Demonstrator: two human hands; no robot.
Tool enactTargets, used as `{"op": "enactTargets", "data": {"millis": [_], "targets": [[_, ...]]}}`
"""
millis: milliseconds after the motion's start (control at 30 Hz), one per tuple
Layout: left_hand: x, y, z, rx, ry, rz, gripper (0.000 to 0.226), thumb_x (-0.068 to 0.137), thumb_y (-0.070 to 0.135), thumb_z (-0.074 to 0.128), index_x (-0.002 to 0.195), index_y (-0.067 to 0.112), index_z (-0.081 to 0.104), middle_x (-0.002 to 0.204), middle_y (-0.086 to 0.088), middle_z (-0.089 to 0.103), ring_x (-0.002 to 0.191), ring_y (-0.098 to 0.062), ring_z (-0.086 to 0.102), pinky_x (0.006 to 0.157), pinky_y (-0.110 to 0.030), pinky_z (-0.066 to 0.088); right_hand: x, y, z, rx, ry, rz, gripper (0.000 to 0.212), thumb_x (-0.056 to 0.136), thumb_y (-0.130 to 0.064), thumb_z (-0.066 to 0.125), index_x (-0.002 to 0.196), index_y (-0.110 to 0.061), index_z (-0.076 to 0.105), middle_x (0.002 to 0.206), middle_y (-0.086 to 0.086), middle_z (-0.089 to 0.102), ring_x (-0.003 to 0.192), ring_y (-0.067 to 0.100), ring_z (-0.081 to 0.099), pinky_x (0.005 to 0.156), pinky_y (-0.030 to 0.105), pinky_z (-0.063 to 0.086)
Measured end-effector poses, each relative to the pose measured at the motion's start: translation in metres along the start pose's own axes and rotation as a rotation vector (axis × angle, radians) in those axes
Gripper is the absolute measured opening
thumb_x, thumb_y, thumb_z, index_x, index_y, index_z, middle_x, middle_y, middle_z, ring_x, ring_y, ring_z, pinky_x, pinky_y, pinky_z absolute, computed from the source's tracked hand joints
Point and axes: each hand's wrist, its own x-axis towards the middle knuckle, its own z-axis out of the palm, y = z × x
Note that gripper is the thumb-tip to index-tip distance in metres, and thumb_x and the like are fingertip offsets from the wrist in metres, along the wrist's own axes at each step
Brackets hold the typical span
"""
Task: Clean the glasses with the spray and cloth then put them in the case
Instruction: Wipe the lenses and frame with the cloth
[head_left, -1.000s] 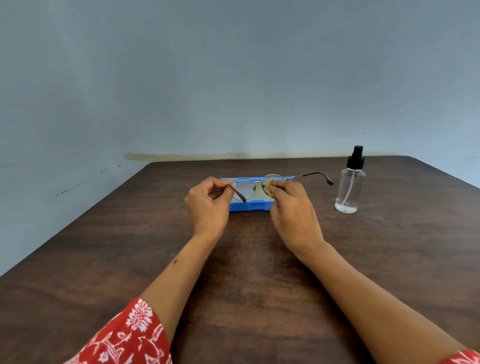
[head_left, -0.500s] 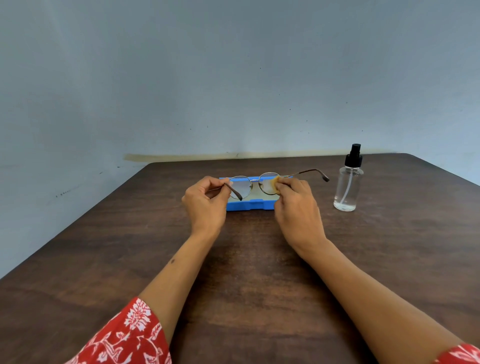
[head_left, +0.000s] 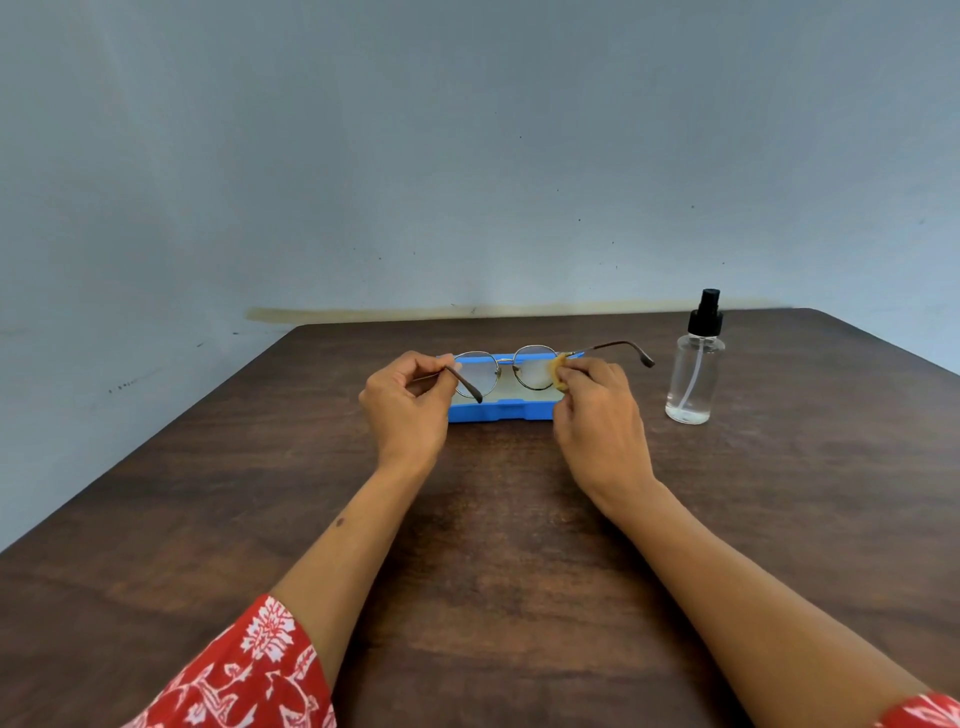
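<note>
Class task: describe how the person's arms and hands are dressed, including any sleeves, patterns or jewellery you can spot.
Both forearms are bare. The left sleeve is red with a white floral print; a corner of matching fabric shows on the right. The left hand and right hand show no visible rings, watch or gloves.

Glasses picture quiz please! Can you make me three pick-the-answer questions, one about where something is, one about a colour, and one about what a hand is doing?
1. Where does the spray bottle stand?
A. right of the case
B. inside the case
C. left of the left hand

2. What colour is the case?
A. red
B. blue
C. green

3. What is the right hand doing?
A. lying flat on the table
B. squeezing the bottle
C. pinching a yellow cloth against a lens of the glasses

Answers: 1 A, the bottle stands alone on the table beyond the person's right hand. 2 B, its rim is bright blue. 3 C, yellow cloth shows at the fingertips on the lens.
</note>
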Motion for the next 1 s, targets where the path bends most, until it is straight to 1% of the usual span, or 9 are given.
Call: {"op": "enactTargets", "data": {"millis": [100, 200, 300, 433, 600, 700, 767, 867, 1000], "targets": [[-0.0020, 0.0016, 0.0011, 0.011, -0.006, 0.002, 0.009, 0.079, 0.002, 0.071, 0.076, 0.011, 0.069, 0.076, 0.010, 0.066, 0.066, 0.014, 0.062, 0.064, -0.006, 0.050, -0.0012, -0.0037, 0.0028, 0.024, -0.024, -0.052, 0.033, 0.080, 0.008, 0.053, 0.112, 0.004, 0.063, 0.119, 0.013, 0.059, 0.110, 0.030, 0.050, 0.080, 0.039, 0.050], [-0.0025, 0.0021, 0.0007, 0.026, -0.019, 0.005, 0.010, 0.079, 0.004, 0.071, 0.077, 0.014, 0.069, 0.075, 0.013, 0.064, 0.066, 0.015, 0.060, 0.063, -0.005, 0.049, -0.0022, -0.0059, 0.0063, 0.040, -0.029, -0.106, 0.034, 0.079, 0.008, 0.054, 0.112, 0.003, 0.064, 0.118, 0.013, 0.060, 0.109, 0.030, 0.052, 0.081, 0.040, 0.052], [-0.0015, 0.0026, -0.0002, 0.027, -0.031, 0.003, 0.012, 0.079, 0.005, 0.071, 0.077, 0.016, 0.068, 0.077, 0.012, 0.065, 0.067, 0.015, 0.061, 0.065, -0.007, 0.051, -0.0003, -0.0029, 0.0042, 0.036, 0.009, -0.045, 0.035, 0.079, 0.008, 0.053, 0.112, 0.004, 0.063, 0.118, 0.013, 0.060, 0.109, 0.031, 0.051, 0.079, 0.038, 0.050], [-0.0038, 0.0024, 0.0016, 0.032, -0.029, 0.010, 0.007, 0.078, 0.004, 0.072, 0.076, 0.010, 0.070, 0.073, 0.013, 0.065, 0.064, 0.013, 0.061, 0.063, -0.004, 0.048, -0.0006, -0.0017, 0.0040, 0.026, 0.021, -0.029, 0.034, 0.077, 0.011, 0.054, 0.109, 0.005, 0.064, 0.115, 0.014, 0.061, 0.104, 0.032, 0.052, 0.074, 0.040, 0.052], [-0.0034, -0.0004, 0.0019, 0.034, -0.022, 0.008, 0.006, 0.078, 0.007, 0.074, 0.077, 0.013, 0.070, 0.074, 0.009, 0.067, 0.064, 0.009, 0.063, 0.066, -0.012, 0.054, -0.0033, -0.0063, 0.0078, 0.048, 0.001, -0.108, 0.035, 0.075, 0.010, 0.056, 0.109, 0.004, 0.065, 0.114, 0.014, 0.062, 0.105, 0.032, 0.054, 0.077, 0.038, 0.051], [-0.0019, -0.0006, 0.0015, 0.019, -0.016, 0.000, 0.008, 0.077, 0.007, 0.074, 0.075, 0.014, 0.069, 0.073, 0.011, 0.067, 0.063, 0.005, 0.064, 0.067, -0.017, 0.056, -0.0018, -0.0035, 0.0048, 0.039, 0.023, -0.041, 0.035, 0.077, 0.010, 0.054, 0.110, 0.004, 0.064, 0.115, 0.013, 0.061, 0.105, 0.032, 0.052, 0.074, 0.040, 0.052], [-0.0029, 0.0005, 0.0019, 0.017, -0.024, -0.002, 0.009, 0.078, 0.005, 0.074, 0.075, 0.013, 0.070, 0.072, 0.011, 0.067, 0.062, 0.007, 0.063, 0.065, -0.014, 0.054, -0.0007, -0.0010, 0.0036, 0.030, 0.037, -0.015, 0.036, 0.078, 0.010, 0.053, 0.111, 0.004, 0.063, 0.115, 0.013, 0.060, 0.105, 0.032, 0.052, 0.074, 0.041, 0.052], [-0.0050, 0.0005, 0.0035, 0.018, -0.037, 0.002, 0.010, 0.077, 0.004, 0.073, 0.075, 0.013, 0.070, 0.070, 0.012, 0.066, 0.061, 0.008, 0.062, 0.063, -0.010, 0.051, -0.0017, -0.0037, 0.0062, 0.031, 0.016, -0.032, 0.037, 0.078, 0.011, 0.053, 0.113, 0.005, 0.062, 0.117, 0.014, 0.060, 0.105, 0.032, 0.051, 0.077, 0.041, 0.051], [-0.0046, -0.0008, 0.0037, 0.020, -0.038, 0.002, 0.009, 0.077, 0.004, 0.073, 0.076, 0.013, 0.070, 0.071, 0.012, 0.066, 0.064, 0.009, 0.063, 0.069, -0.021, 0.056, -0.0032, -0.0088, 0.0101, 0.045, -0.007, -0.073, 0.038, 0.079, 0.009, 0.054, 0.116, 0.004, 0.061, 0.120, 0.014, 0.059, 0.111, 0.030, 0.050, 0.079, 0.038, 0.050]]}}
